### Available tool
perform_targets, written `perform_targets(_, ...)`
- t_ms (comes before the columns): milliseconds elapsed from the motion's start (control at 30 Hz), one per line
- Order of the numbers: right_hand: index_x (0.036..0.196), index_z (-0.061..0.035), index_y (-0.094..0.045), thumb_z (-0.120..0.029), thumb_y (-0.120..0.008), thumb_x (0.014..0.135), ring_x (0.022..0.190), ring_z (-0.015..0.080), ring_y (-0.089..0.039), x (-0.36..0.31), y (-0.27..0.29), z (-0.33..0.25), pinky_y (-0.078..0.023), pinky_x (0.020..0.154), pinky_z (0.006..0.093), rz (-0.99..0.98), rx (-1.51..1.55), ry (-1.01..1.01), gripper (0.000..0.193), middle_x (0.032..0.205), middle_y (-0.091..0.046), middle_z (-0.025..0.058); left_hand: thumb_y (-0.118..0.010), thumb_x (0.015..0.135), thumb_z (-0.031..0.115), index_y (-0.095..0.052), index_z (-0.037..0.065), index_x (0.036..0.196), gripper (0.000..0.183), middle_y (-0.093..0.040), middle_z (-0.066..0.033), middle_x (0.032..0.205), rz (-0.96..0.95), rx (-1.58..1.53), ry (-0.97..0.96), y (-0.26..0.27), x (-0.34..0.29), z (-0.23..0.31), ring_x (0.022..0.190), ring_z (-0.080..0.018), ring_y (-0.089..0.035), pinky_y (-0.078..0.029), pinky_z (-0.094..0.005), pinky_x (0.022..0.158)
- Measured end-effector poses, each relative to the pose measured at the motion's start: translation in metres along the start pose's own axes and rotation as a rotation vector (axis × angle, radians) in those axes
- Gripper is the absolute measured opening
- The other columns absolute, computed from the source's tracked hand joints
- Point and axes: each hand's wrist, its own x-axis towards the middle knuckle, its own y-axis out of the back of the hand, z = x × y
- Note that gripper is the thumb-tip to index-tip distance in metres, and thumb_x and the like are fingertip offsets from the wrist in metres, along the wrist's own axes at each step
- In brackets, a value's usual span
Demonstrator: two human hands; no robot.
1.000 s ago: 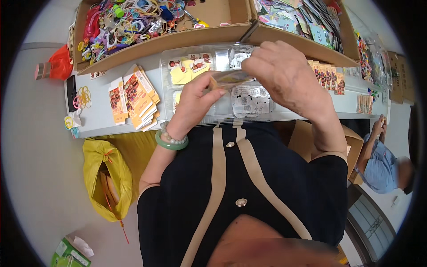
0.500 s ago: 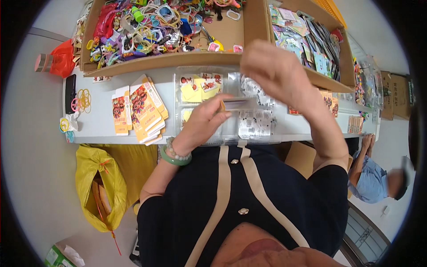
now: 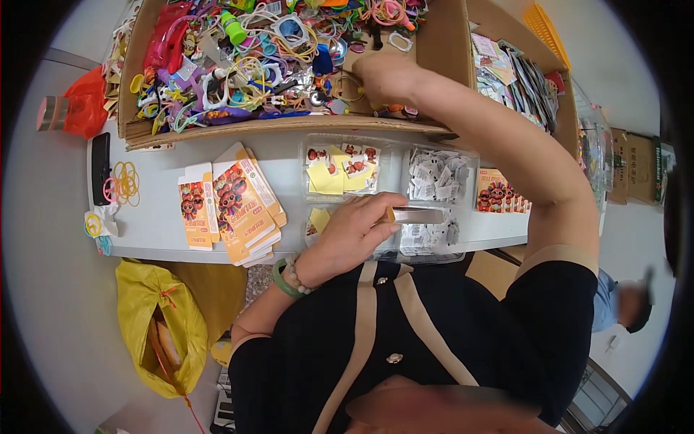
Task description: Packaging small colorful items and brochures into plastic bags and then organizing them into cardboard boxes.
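A flat packet [image 3: 418,215] is pinched in the closed left hand [image 3: 352,235] over the clear tray [image 3: 394,163], while the right hand [image 3: 387,77], fingers curled down, is extended into the toy box [image 3: 217,130] beyond.

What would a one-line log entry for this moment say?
left hand: holds small flat packet over clear tray | right hand: reaching into cardboard box of colourful trinkets

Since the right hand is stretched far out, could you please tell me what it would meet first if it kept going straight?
The right hand is already in the cardboard box, by the colourful toys; going on, it would probably meet more of them, though depth is unclear.
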Motion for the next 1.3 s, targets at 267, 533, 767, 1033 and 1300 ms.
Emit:
perform_targets(267,0.09,-0.002,-0.065,-0.012,-0.067,0.077,0.071,0.0065,-0.059,-0.044,0.038,0.042,-0.049,0.066,0.0232,-0.078,0.852,0.106,0.016,0.077,-0.063,-0.0005,-0.057,0.088,0.014,-0.054,0.003,0.116,0.03,-0.061,-0.0141,0.111,-0.024,-0.044,0.031,0.002,-0.001,0.0,0.104,-0.0314,-0.056,-0.041,-0.0378,0.091)
perform_targets(533,0.106,-0.0058,-0.064,-0.008,-0.066,0.083,0.079,0.005,-0.061,-0.098,0.026,0.043,-0.051,0.073,0.0199,0.105,1.393,0.171,0.023,0.089,-0.065,-0.0012,-0.058,0.088,0.014,-0.052,0.001,0.116,0.031,-0.059,-0.01,0.092,0.075,-0.177,0.035,-0.013,0.0,-0.017,0.085,-0.0209,-0.056,-0.044,-0.0327,0.077)
perform_targets(767,0.122,-0.006,-0.056,-0.01,-0.071,0.08,0.083,0.0061,-0.061,-0.124,0.015,0.045,-0.051,0.076,0.0196,0.263,1.62,0.179,0.044,0.094,-0.065,-0.0003,-0.059,0.088,0.014,-0.052,0.001,0.096,0.017,-0.05,-0.0048,0.075,0.187,-0.231,-0.036,-0.024,-0.001,-0.022,0.069,-0.0134,-0.046,-0.041,-0.0282,0.064)
perform_targets(1033,0.112,-0.0039,-0.061,-0.013,-0.071,0.082,0.08,0.0054,-0.059,-0.159,-0.002,0.043,-0.046,0.07,0.0189,0.45,1.533,0.211,0.033,0.089,-0.063,-0.0012,-0.057,0.089,0.009,-0.055,0.0,0.104,0.018,-0.054,0.0005,0.084,0.207,-0.341,0.043,-0.031,-0.007,-0.012,0.076,-0.0074,-0.046,-0.042,-0.0239,0.069)
perform_targets(1300,0.093,0.0027,-0.061,-0.001,-0.064,0.08,0.075,0.0208,-0.063,-0.212,-0.06,-0.002,-0.049,0.065,0.0282,0.978,0.631,0.442,0.014,0.083,-0.063,0.0107,-0.056,0.09,0.009,-0.054,0.0,0.111,0.023,-0.059,-0.0011,0.099,0.215,-0.416,0.074,-0.03,-0.003,-0.008,0.09,-0.0076,-0.051,-0.044,-0.024,0.081)
